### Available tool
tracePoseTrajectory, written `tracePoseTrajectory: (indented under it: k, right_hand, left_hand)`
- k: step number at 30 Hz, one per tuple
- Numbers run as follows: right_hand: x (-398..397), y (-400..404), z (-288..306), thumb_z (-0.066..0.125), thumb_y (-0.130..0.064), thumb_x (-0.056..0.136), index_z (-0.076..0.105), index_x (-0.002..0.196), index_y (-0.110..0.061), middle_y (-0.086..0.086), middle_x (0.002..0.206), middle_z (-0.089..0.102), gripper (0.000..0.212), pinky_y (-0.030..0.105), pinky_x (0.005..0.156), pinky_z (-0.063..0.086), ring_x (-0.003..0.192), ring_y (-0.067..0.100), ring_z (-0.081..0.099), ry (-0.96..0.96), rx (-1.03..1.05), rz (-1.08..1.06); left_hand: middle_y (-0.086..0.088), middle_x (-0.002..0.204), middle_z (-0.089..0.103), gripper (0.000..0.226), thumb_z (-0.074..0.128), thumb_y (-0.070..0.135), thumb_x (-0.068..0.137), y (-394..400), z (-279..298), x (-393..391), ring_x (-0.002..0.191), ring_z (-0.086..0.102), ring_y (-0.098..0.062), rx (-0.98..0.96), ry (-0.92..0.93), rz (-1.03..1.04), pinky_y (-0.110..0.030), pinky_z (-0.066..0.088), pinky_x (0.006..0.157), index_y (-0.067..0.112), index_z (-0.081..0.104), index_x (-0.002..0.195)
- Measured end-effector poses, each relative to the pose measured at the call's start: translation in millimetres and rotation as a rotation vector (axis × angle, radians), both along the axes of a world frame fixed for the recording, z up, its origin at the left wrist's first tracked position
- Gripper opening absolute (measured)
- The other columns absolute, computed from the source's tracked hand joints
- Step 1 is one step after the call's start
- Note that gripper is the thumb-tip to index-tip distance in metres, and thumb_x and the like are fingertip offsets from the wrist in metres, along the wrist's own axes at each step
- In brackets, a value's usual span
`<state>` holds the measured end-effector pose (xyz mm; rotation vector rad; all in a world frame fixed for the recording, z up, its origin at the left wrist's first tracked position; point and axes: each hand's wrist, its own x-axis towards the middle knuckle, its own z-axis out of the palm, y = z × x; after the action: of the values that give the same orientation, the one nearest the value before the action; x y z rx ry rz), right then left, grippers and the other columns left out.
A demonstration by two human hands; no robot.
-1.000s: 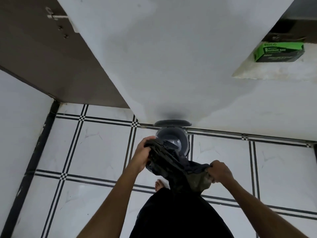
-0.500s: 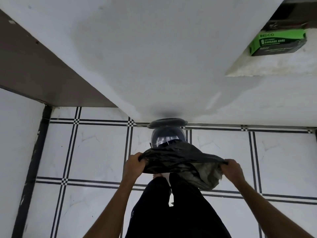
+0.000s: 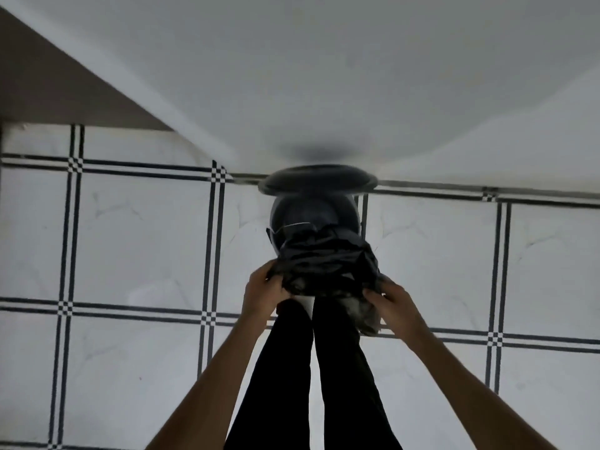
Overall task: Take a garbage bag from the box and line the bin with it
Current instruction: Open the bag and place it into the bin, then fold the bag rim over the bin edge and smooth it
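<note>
A small dark round bin (image 3: 311, 216) stands on the tiled floor against the white wall, its lid (image 3: 318, 181) tipped open behind it. A crumpled black garbage bag (image 3: 328, 264) hangs over the bin's near rim and covers its front. My left hand (image 3: 264, 289) grips the bag's left edge. My right hand (image 3: 391, 303) grips the right edge, where a greyish fold of the bag droops. The green box of bags is out of view.
My legs in black trousers (image 3: 311, 368) stand right in front of the bin. White floor tiles with black grid lines (image 3: 214, 241) spread to both sides. A white wall (image 3: 324, 76) rises behind the bin, with a brown surface (image 3: 48, 86) at upper left.
The bag, held stretched wide above the bin half a second ago, is now bunched down onto the bin's near rim. The view tilted down, so the green box left the frame.
</note>
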<state>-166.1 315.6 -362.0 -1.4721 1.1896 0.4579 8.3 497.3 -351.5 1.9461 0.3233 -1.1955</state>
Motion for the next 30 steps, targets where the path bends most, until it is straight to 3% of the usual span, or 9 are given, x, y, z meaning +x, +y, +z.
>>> tracePoseTrajectory:
  k: [2,5,10,14,17,20,22,26,30]
  right_hand:
    - [11,4,-33,0.061,-0.002,0.094,0.070,0.111,-0.007,0.002,0.098,0.075,0.020,0.029,0.086,0.051,0.094,0.018,0.068,0.009,0.097,-0.066]
    - [40,10,-60,0.061,-0.003,0.093,0.067,0.082,-0.010,-0.005,0.066,0.069,0.014,0.027,0.068,0.049,0.065,0.009,0.065,-0.016,0.166,-0.136]
    - [89,20,-118,0.070,-0.029,0.069,0.075,0.072,-0.036,0.006,0.088,0.072,0.009,0.047,0.093,0.054,0.094,0.028,0.070,-0.072,0.211,-0.248]
    - [122,9,-154,0.074,-0.034,0.060,0.077,0.097,-0.019,0.017,0.110,0.074,0.040,0.053,0.104,0.050,0.108,0.035,0.068,-0.117,0.294,-0.383]
    - [135,-13,-174,0.059,-0.022,0.081,0.070,0.104,-0.008,0.011,0.094,0.075,0.029,0.039,0.089,0.057,0.091,0.029,0.070,-0.144,0.390,-0.504]
    - [130,-44,-192,0.059,-0.023,0.067,0.064,0.070,-0.015,-0.006,0.062,0.065,0.009,0.026,0.061,0.049,0.062,0.017,0.060,-0.095,-0.005,-0.439]
    - [117,-63,-212,0.059,-0.023,0.066,0.051,0.057,-0.016,-0.003,0.056,0.050,0.013,0.030,0.057,0.041,0.058,0.016,0.045,-0.035,-0.206,-0.397]
    - [87,-90,-212,0.068,-0.007,0.079,0.050,0.077,-0.018,0.010,0.074,0.056,0.021,0.036,0.060,0.061,0.060,0.021,0.056,-0.046,-0.256,-0.439]
    - [71,-112,-222,0.071,-0.010,0.071,0.056,0.087,-0.028,0.005,0.090,0.069,0.029,0.040,0.068,0.061,0.080,0.027,0.071,0.045,-0.442,-0.184]
  left_hand:
    - [0.012,0.070,0.070,0.016,0.057,0.020,0.078,-3,-37,-2,0.072,0.063,-0.010,-0.032,0.000,0.057,-0.028,0.051,0.072,0.025,0.072,0.081]
    - [0.017,0.058,0.059,0.027,0.052,0.006,0.090,-6,-83,6,0.068,0.052,-0.009,-0.032,-0.059,0.102,-0.022,0.045,0.066,0.024,0.067,0.076]
    - [0.007,0.085,0.071,0.024,0.054,0.016,0.086,-13,-150,31,0.092,0.066,-0.017,-0.103,-0.109,0.170,-0.041,0.055,0.092,0.031,0.072,0.080]
    - [0.001,0.097,0.068,0.016,0.047,0.024,0.089,-22,-182,54,0.096,0.068,-0.027,-0.032,-0.245,0.084,-0.045,0.059,0.074,0.026,0.058,0.101]
    - [0.005,0.090,0.060,0.030,0.051,0.028,0.092,-18,-208,65,0.085,0.062,-0.022,0.067,-0.380,-0.069,-0.035,0.047,0.067,0.020,0.048,0.121]
    - [0.002,0.102,0.060,0.036,0.049,0.023,0.096,-10,-217,74,0.092,0.059,-0.021,0.163,-0.470,-0.244,-0.033,0.043,0.070,0.013,0.043,0.130]
    - [0.001,0.101,0.058,0.037,0.049,0.026,0.098,5,-226,75,0.088,0.054,-0.018,0.260,-0.456,-0.285,-0.030,0.040,0.066,0.012,0.043,0.131]
    - [0.006,0.079,0.058,0.040,0.054,0.032,0.097,30,-233,65,0.072,0.054,-0.016,0.308,-0.453,-0.320,-0.022,0.039,0.055,0.016,0.045,0.131]
    - [-0.005,0.099,0.067,0.047,0.056,0.033,0.095,36,-241,66,0.086,0.061,-0.030,0.392,-0.585,-0.428,-0.036,0.042,0.072,0.018,0.040,0.136]
